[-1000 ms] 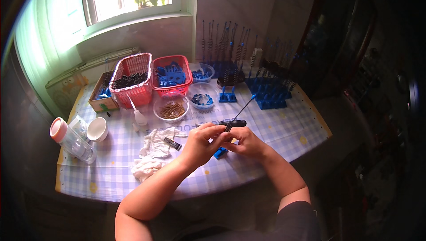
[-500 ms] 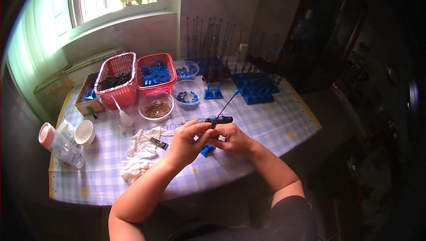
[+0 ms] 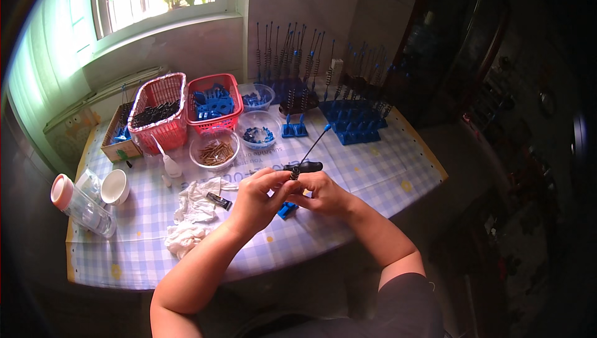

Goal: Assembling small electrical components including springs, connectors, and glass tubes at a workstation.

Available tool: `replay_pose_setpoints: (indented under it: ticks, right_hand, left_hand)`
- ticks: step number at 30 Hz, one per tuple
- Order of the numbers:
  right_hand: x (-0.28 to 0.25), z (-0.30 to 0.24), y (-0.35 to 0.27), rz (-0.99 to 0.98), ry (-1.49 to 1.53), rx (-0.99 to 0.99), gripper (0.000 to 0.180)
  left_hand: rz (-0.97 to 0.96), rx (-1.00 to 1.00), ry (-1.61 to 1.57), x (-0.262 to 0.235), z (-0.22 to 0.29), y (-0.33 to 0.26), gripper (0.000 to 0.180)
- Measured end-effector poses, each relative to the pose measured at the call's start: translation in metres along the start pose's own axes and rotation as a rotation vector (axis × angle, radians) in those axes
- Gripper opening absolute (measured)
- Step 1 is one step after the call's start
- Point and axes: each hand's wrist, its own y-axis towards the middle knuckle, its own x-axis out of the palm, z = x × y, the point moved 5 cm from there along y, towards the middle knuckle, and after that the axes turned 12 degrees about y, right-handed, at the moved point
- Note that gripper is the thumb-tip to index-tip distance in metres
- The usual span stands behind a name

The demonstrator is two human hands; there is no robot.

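Fingers of both hands meet at frame centre: the left hand point(image 3: 261, 196) curls thumb and forefinger into a pinch on a small dark coil part point(image 3: 294, 175), and the right hand point(image 3: 320, 192) closes its fingers around the same spot, thumb side up — just what each fingertip presses cannot be told. Part sits between the two hands, raised just above the checked tablecloth point(image 3: 373, 170); a black handle point(image 3: 309, 166) juts right of it and a thin rod with a blue tip point(image 3: 327, 127) slants toward the upper right. Both forearms enter from the lower edge, bent inward, wrists near each other. Small blue piece point(image 3: 286, 210) lies on the cloth under the hands. Left of centre — crumpled white rag point(image 3: 189, 217). Above: clear bowl of brass-coloured pieces point(image 3: 214, 150), two red baskets point(image 3: 186, 105), blue racks of upright rods point(image 3: 354, 123).
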Motion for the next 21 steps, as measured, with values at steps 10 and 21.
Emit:
replay_pose_setpoints:
  ticks: [10,21]
  right_hand:
    - [-0.0001,0.0046,-0.0009,-0.008,0.029,0.063,0.014]
    - [0.0004,0.0056,-0.0012,-0.009,0.030,0.065,0.014]
  left_hand:
    - [0.010,0.003,0.006,-0.0003,0.0001,0.0001,0.018]
    - [0.004,-0.002,-0.001,0.0003,-0.0009,-0.0001,0.018]
